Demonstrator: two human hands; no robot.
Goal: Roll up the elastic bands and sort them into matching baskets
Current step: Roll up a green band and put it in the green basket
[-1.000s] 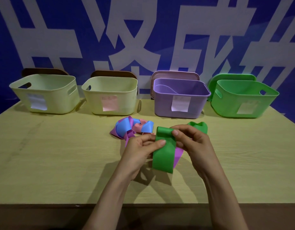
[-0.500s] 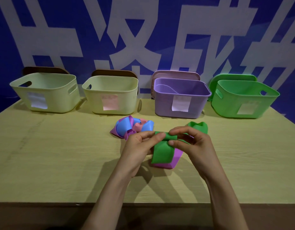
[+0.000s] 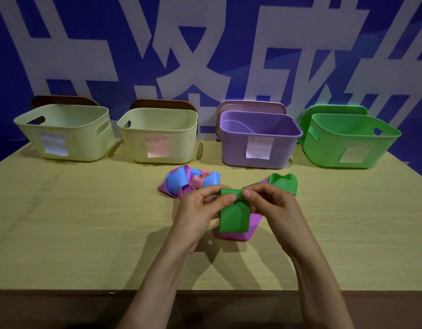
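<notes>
Over the middle of the table, my left hand [image 3: 200, 210] and my right hand [image 3: 274, 205] pinch the rolled top edge of a green elastic band [image 3: 233, 217]. Its loose tail hangs down onto a purple band [image 3: 243, 235] lying flat beneath it. Another green band [image 3: 283, 182] lies just behind my right hand. A tangle of blue, pink and purple bands [image 3: 183, 181] sits behind my left hand. Along the back stand the green basket [image 3: 347, 150], the purple basket [image 3: 259, 157] and two pale yellow baskets [image 3: 157, 148] [image 3: 62, 143], each with a paper label.
Lids lean on the blue wall behind each basket. The wooden table [image 3: 86, 233] ends at its front edge just below my forearms.
The green band's hanging tail has grown shorter as my fingers rolled its top edge down. Both hands have sunk a little toward the table.
</notes>
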